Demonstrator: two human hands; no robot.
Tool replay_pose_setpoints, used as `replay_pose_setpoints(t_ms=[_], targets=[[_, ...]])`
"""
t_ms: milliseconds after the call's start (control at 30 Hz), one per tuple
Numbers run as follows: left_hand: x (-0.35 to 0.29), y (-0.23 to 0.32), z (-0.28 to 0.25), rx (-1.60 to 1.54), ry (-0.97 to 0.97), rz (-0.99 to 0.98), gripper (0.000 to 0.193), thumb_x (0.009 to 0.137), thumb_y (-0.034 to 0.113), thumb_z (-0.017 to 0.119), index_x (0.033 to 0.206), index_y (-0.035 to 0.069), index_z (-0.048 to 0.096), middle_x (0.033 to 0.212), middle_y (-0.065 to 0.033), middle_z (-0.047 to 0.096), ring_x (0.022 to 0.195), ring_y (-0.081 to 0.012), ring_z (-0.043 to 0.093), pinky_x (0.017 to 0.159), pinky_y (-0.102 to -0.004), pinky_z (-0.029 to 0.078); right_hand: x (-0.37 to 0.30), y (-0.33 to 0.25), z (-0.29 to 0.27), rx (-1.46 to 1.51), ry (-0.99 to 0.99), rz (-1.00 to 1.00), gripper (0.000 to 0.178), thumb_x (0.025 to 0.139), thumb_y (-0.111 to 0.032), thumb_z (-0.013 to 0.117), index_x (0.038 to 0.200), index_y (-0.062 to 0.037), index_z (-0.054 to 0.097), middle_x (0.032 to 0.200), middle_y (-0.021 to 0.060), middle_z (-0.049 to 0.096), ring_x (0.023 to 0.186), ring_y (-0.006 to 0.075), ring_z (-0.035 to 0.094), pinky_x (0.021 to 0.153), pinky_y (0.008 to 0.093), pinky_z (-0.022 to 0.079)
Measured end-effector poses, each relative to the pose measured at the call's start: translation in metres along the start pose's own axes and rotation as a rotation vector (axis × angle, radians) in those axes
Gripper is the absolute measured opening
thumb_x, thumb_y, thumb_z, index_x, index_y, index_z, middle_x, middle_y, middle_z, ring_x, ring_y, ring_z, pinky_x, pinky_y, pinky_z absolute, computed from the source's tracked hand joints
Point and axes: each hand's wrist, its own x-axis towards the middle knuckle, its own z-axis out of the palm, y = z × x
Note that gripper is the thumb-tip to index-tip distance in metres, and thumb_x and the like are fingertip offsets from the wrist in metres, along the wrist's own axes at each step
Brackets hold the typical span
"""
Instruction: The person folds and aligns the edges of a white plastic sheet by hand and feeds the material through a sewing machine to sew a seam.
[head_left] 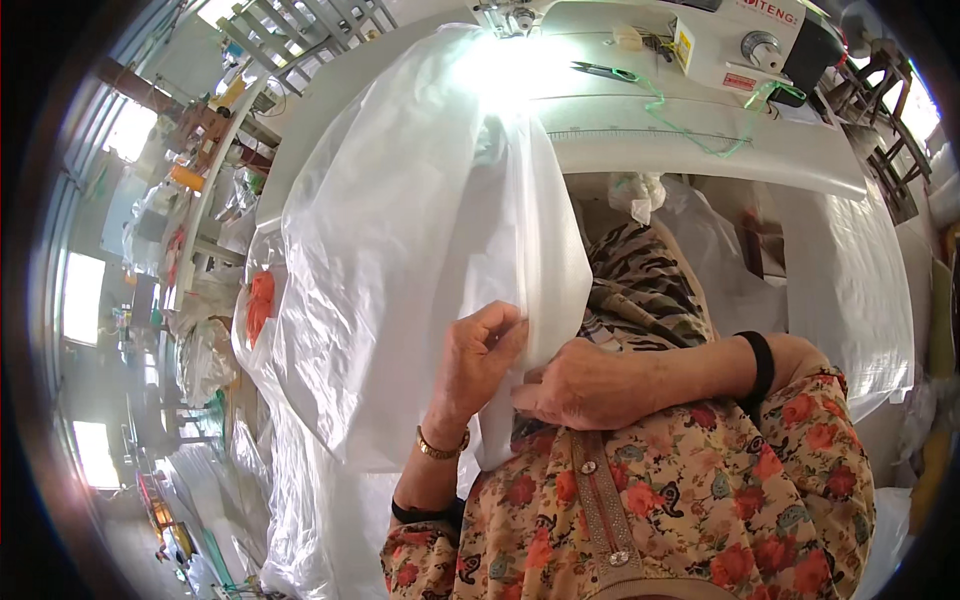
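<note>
A large sheet of white translucent plastic (370, 230) runs from under the lit needle area of a sewing machine (740, 50) down over the table's front edge to my lap. Along its right side lies a folded edge, like a seam. My left hand (480, 355), a watch at its wrist, pinches this edge between thumb and fingers. Just below and to the right, my right hand (570, 385) is closed on the same edge, its fingertips partly hidden by the plastic and the hand itself.
On the machine table (700, 155) lie small thread snips (605, 72) tied to a green cord (655, 105). More white sheeting (845, 290) hangs at the right. A red-orange bundle (260, 305) shows at the left, near a cluttered side bench (205, 190). A grey slatted rack (300, 35) stands behind.
</note>
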Motion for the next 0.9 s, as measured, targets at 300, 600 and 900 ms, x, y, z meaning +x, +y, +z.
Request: replay_pose_setpoints(t_ms=[300,600,900], targets=[[-0.007,0.005,0.000,0.130,0.053,0.000,0.012,0.090,0.007,0.059,0.089,-0.004,0.062,0.065,0.0026,0.051,0.063,-0.0027,0.043,0.053,-0.0224,0.037,0.007,-0.005,0.005,-0.096,0.101,-0.055,0.010,0.079,-0.009,0.057,0.077,0.0002,0.053,0.060,0.0124,0.058,0.055,0.0281,0.062,0.051,0.0390,0.048],[-0.004,-0.002,-0.017,-0.003,0.090,0.004,0.019,0.091,0.012,0.063,0.077,0.003,0.053,0.061,0.0083,0.040,0.059,-0.0009,0.035,0.049,-0.0221,0.028,0.015,0.026,-0.004,-0.270,0.384,-0.324,0.014,0.078,-0.012,0.060,0.090,-0.0049,0.057,0.082,0.0088,0.060,0.076,0.0255,0.063,0.066,0.0399,0.048],[0.001,0.098,-0.077,0.557,0.207,0.317,0.007,0.087,0.004,0.061,0.084,-0.002,0.058,0.061,-0.0048,0.049,0.053,-0.0104,0.041,0.050,-0.0263,0.033,0.106,0.135,0.022,0.284,0.591,0.432,0.041,0.088,-0.015,0.060,0.125,-0.0024,0.050,0.127,0.0202,0.052,0.115,0.0326,0.052,0.100,0.0396,0.040]])
